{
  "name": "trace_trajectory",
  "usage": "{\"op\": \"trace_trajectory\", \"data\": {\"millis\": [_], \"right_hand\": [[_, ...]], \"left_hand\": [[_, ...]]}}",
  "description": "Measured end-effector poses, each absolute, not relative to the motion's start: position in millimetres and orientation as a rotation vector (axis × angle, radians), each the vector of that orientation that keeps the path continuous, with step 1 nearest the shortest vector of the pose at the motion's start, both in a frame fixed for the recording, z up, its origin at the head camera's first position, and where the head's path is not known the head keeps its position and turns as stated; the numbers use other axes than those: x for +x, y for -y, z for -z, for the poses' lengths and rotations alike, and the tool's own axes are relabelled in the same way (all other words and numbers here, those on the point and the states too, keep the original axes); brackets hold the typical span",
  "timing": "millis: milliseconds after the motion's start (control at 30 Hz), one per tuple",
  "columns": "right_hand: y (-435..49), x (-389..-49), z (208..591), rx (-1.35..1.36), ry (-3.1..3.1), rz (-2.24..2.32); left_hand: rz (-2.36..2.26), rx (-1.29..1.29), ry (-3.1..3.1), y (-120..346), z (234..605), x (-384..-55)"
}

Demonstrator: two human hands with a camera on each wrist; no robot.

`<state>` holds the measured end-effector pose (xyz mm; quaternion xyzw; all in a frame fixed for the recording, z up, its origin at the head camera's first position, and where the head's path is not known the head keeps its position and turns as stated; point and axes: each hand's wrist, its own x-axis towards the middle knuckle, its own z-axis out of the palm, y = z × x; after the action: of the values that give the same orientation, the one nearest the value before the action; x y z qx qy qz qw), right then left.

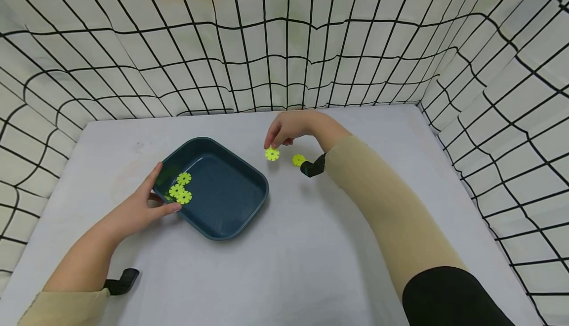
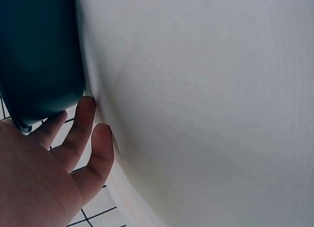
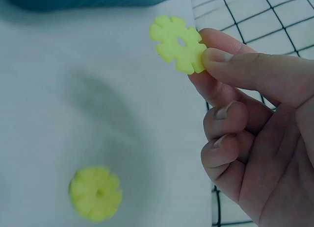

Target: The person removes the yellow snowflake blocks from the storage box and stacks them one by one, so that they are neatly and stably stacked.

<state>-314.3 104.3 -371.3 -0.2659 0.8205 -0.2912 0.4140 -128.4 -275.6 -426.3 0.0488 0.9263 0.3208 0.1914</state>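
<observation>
My right hand [image 1: 291,127] pinches a yellow flower-shaped disc [image 3: 177,43] with notched edges and a small centre hole between thumb and forefinger. In the head view this disc is held above the white surface, right of the blue tray [image 1: 231,168]. Below the right wrist lies another yellow disc [image 3: 96,193]; whether it is a single piece or a stack I cannot tell. My left hand [image 1: 140,210] grips the tray's left corner, its thumb at the near rim and its fingers along the outside. Several yellow discs [image 1: 183,197] lie inside the tray near that corner.
A white cloth-covered table [image 1: 284,266] lies under everything. Black wire grid [image 1: 275,59] with pale sheeting behind it rises at the back and both sides. A black wrist mount [image 1: 122,281] sticks out from each forearm.
</observation>
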Motion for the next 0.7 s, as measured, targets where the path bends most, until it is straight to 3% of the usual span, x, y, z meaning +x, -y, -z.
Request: {"op": "trace_trajectory", "data": {"millis": [333, 700], "right_hand": [[-167, -315, 403, -0.497, -2.088, 0.802], [-179, -315, 417, -0.477, -2.127, 0.861]], "left_hand": [[-0.889, 0.132, -2.609, 277, 428, -128], [-0.896, 0.133, -2.607, 276, 426, -128]]}}
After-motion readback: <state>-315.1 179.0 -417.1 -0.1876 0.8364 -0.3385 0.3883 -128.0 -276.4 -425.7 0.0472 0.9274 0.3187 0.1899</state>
